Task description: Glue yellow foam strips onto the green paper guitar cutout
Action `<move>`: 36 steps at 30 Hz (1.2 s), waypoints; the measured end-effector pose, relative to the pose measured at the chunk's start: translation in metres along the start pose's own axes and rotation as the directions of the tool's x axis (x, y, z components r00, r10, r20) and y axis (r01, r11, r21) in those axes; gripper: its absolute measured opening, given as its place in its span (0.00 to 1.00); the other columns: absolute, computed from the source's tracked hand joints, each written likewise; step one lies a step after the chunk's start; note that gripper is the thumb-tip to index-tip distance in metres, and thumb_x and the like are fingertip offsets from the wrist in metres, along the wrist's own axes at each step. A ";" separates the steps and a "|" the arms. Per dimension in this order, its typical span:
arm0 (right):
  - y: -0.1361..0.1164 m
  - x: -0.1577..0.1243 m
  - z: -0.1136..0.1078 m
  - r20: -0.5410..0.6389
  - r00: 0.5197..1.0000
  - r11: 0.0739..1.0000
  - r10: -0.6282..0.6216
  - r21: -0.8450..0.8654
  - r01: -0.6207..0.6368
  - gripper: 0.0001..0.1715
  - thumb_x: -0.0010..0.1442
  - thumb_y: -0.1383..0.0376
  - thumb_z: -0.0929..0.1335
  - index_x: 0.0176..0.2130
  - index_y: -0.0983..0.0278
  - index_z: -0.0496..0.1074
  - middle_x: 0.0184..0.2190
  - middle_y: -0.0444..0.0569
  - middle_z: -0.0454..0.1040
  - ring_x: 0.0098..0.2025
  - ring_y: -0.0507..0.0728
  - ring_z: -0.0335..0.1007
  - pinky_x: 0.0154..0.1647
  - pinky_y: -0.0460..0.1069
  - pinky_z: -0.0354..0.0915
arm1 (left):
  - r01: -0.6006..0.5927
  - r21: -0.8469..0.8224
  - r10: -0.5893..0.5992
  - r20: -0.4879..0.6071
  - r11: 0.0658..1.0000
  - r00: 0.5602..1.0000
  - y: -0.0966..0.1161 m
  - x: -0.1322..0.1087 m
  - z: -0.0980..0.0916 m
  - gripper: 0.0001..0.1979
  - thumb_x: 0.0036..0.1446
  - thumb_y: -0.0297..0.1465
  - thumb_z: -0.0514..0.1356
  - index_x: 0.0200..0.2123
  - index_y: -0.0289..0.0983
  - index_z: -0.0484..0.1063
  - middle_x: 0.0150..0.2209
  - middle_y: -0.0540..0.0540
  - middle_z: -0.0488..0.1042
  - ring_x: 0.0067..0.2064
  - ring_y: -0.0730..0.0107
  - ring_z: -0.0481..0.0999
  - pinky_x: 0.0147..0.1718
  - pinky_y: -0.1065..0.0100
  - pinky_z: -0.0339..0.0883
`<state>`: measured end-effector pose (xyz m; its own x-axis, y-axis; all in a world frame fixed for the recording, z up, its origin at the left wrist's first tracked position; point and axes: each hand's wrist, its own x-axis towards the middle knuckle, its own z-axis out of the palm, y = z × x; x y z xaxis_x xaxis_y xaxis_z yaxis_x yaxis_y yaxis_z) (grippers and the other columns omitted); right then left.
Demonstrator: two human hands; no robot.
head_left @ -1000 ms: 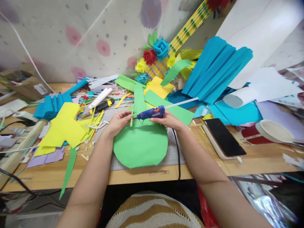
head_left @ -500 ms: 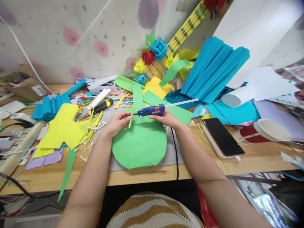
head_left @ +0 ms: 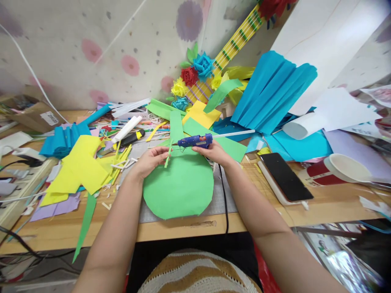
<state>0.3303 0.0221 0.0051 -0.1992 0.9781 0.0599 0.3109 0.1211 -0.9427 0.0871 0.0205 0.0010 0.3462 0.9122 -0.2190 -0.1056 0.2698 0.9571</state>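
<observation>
- The table (head_left: 330, 205) is littered with paper scraps.
- A round green sheet (head_left: 179, 185) lies flat at its near edge.
- The right hand (head_left: 214, 154) grips a blue glue gun (head_left: 195, 141), its nozzle pointing left over the sheet's far end.
- The left hand (head_left: 151, 159) pinches a thin green strip (head_left: 168, 156) beside the nozzle.

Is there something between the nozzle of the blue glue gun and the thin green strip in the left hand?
No, nothing visible. The right hand holds the glue gun with its nozzle close to the top of the thin green strip, which the left hand pinches above the round green paper. Contact is unclear.
</observation>
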 end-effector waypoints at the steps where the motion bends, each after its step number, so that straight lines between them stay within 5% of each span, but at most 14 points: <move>1: 0.001 0.000 0.000 -0.006 1.000 1.000 0.006 0.012 -0.006 0.24 0.45 0.50 0.71 0.37 0.64 0.73 0.24 0.45 0.70 0.31 0.53 0.66 0.34 0.49 0.65 | 0.003 0.008 -0.003 0.001 1.000 1.000 0.000 0.000 0.000 0.16 0.37 0.34 0.70 0.33 0.36 0.76 0.29 0.49 0.75 0.26 0.77 0.70 0.26 0.74 0.63; 14: 0.001 0.006 -0.001 -0.130 0.990 0.998 0.048 0.048 -0.042 0.25 0.42 0.47 0.71 0.29 0.65 0.71 0.26 0.47 0.74 0.32 0.56 0.69 0.35 0.51 0.67 | 0.021 0.012 -0.021 0.018 1.000 1.000 0.002 -0.002 0.000 0.17 0.37 0.33 0.70 0.33 0.35 0.75 0.28 0.49 0.75 0.27 0.77 0.71 0.26 0.74 0.63; 17: 0.003 0.005 -0.005 -0.150 0.981 0.979 0.120 0.181 -0.092 0.25 0.43 0.46 0.71 0.28 0.65 0.70 0.24 0.48 0.73 0.30 0.55 0.70 0.32 0.50 0.67 | -0.115 -0.107 0.099 -0.143 0.988 0.985 0.007 -0.001 -0.005 0.16 0.35 0.31 0.70 0.32 0.36 0.75 0.29 0.49 0.75 0.28 0.76 0.72 0.28 0.73 0.65; 20: 0.005 -0.001 -0.011 -0.102 0.986 0.950 0.130 0.299 -0.095 0.23 0.38 0.52 0.74 0.29 0.65 0.70 0.28 0.48 0.74 0.34 0.55 0.72 0.37 0.51 0.68 | -0.313 -0.171 0.232 -0.377 0.934 0.897 0.009 0.002 -0.017 0.14 0.35 0.29 0.70 0.30 0.36 0.74 0.28 0.51 0.75 0.29 0.76 0.72 0.32 0.71 0.67; 24: 0.012 -0.011 -0.013 -0.072 0.988 0.944 0.136 0.312 -0.107 0.25 0.32 0.58 0.77 0.31 0.65 0.70 0.33 0.49 0.76 0.38 0.57 0.72 0.43 0.54 0.68 | -0.324 -0.158 0.212 -0.487 0.933 0.847 0.005 0.003 -0.028 0.14 0.36 0.28 0.69 0.29 0.36 0.71 0.27 0.51 0.74 0.30 0.75 0.73 0.36 0.67 0.69; 30: 0.027 -0.019 -0.003 -0.146 0.973 0.953 0.181 0.272 -0.136 0.26 0.31 0.60 0.77 0.33 0.62 0.69 0.33 0.50 0.75 0.37 0.59 0.71 0.41 0.56 0.68 | -0.277 -0.241 0.127 -0.496 0.930 0.859 -0.003 0.003 -0.007 0.14 0.37 0.30 0.69 0.29 0.37 0.70 0.27 0.51 0.74 0.30 0.74 0.73 0.34 0.66 0.70; 36: 0.018 -0.009 -0.023 -0.281 0.955 0.968 0.092 0.250 -0.020 0.25 0.31 0.59 0.76 0.31 0.64 0.68 0.35 0.49 0.74 0.37 0.57 0.71 0.43 0.56 0.67 | -0.413 -0.172 0.285 -0.491 0.894 0.823 0.012 0.010 0.013 0.13 0.39 0.32 0.68 0.30 0.38 0.70 0.31 0.51 0.74 0.34 0.73 0.73 0.37 0.67 0.69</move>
<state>0.3592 0.0197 -0.0043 0.0995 0.9931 0.0627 0.0727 0.0556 -0.9958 0.1018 0.0290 0.0131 -0.2024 0.9793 -0.0002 -0.3979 -0.0821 0.9138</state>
